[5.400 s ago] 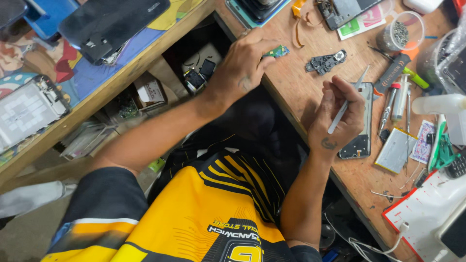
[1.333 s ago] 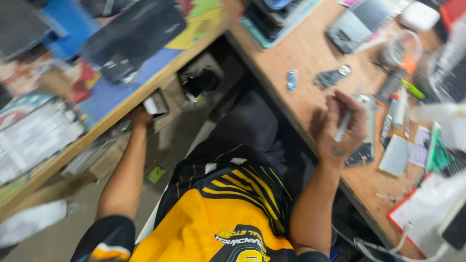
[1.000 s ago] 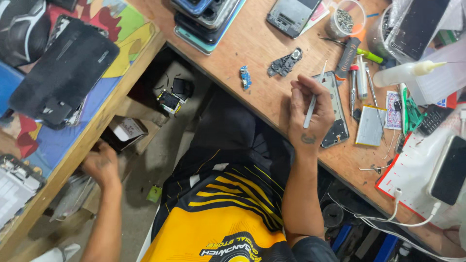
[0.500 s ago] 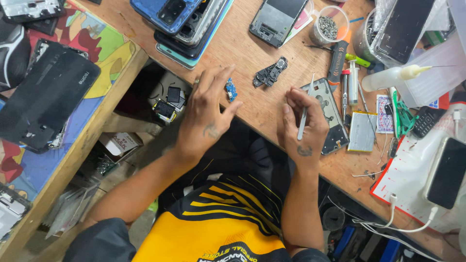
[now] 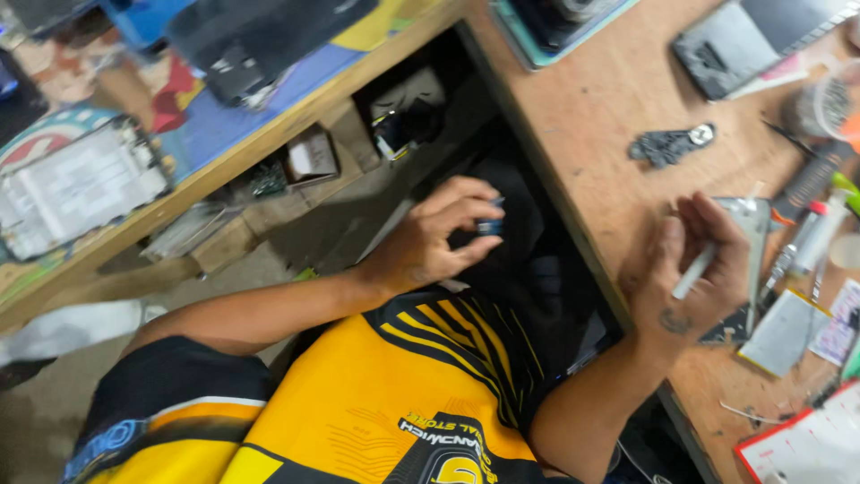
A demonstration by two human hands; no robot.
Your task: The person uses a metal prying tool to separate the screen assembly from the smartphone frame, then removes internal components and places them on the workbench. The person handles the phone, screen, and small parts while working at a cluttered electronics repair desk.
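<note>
My left hand [image 5: 439, 235] hangs over my lap, below the edge of the wooden bench [image 5: 609, 134], pinching a small blue part [image 5: 489, 227] between thumb and fingertips. On the bench, my right hand [image 5: 694, 278] grips a thin white tool [image 5: 694, 273] like a pen. It rests beside an opened phone body [image 5: 751, 242] that lies on the wood. A small black component with a round lens [image 5: 667, 143] lies further up the bench, apart from both hands.
Tubes and tools [image 5: 811, 233] and small cards [image 5: 788, 327] crowd the bench's right side. A dark phone [image 5: 726, 49] and a tray [image 5: 564, 22] sit at the top. On the left, a colourful shelf [image 5: 179, 125] holds black cases; boxes [image 5: 309, 154] sit under it.
My left hand went down to the shelf on the left, came back up to the bench, then dropped to my lap with the small blue part. My right hand stayed by the phone.
</note>
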